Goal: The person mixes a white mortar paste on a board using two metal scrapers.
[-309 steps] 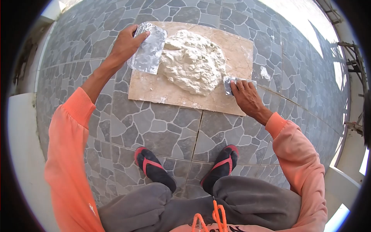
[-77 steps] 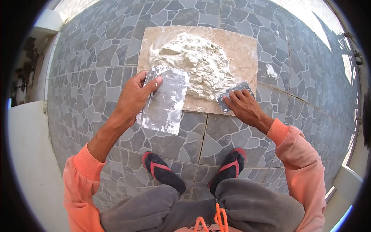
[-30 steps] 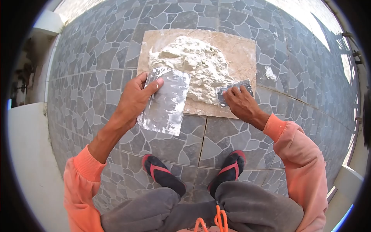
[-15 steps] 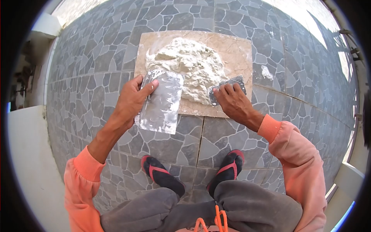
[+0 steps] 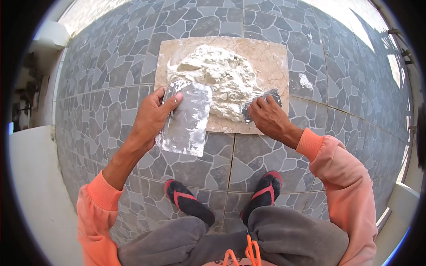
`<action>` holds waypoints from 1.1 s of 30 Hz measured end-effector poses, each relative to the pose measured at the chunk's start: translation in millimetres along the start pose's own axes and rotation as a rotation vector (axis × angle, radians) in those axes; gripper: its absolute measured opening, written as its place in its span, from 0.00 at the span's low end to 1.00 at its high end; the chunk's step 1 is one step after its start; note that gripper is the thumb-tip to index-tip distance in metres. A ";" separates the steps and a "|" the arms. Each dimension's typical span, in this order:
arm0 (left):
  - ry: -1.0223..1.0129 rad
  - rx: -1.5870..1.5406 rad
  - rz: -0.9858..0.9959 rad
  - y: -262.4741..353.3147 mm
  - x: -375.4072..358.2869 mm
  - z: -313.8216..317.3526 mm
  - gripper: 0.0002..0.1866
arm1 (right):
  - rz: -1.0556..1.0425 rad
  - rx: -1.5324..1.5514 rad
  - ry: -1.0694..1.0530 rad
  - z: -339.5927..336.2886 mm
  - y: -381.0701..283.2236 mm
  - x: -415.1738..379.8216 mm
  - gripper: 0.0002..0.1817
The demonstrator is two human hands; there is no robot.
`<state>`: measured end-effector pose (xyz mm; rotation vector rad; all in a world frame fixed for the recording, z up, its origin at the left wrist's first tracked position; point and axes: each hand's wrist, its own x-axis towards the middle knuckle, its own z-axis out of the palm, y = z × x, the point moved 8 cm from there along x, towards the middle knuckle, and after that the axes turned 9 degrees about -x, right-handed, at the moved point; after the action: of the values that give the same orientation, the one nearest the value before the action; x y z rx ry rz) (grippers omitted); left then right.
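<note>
A heap of wet white paste [image 5: 217, 73] lies on a square beige tile [image 5: 271, 57]. My left hand [image 5: 153, 113] grips the left edge of a flat metal plate [image 5: 186, 119] smeared with white, its thumb on top; the plate overlaps the tile's near left part. Closed round a small dark scraper [image 5: 274, 96], my right hand [image 5: 268, 116] is at the heap's lower right side. The scraper's left end is beside the paste, and the fingers cover part of it.
Grey stone-patterned floor tiles [image 5: 208, 164] surround the beige tile. A white splash [image 5: 305, 81] marks the floor at its right. Both feet, in dark socks and red-strapped sandals [image 5: 264, 195], stand on the near side. A pale wall [image 5: 40, 177] borders the left.
Hands and tools hold nearly the same places. The whole view has shifted very slightly, and the scraper sits a touch differently beside the paste.
</note>
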<state>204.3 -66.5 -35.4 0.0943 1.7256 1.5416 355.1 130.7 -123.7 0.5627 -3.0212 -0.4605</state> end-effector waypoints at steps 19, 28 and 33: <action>-0.006 0.003 -0.005 -2.8 0.4 1.4 0.20 | 0.014 -0.039 -0.134 -4.3 5.5 7.2 0.15; 0.009 0.000 -0.010 -5.5 1.2 0.1 0.20 | 0.037 0.019 -0.093 -4.4 -8.1 8.6 0.15; -0.001 0.014 -0.006 -6.2 4.9 1.1 0.19 | 0.008 -0.071 -0.002 5.7 -12.9 5.2 0.18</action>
<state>204.4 -64.5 -43.1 0.0964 1.7341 1.5250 354.2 119.0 -133.0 0.5465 -2.9939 -0.5659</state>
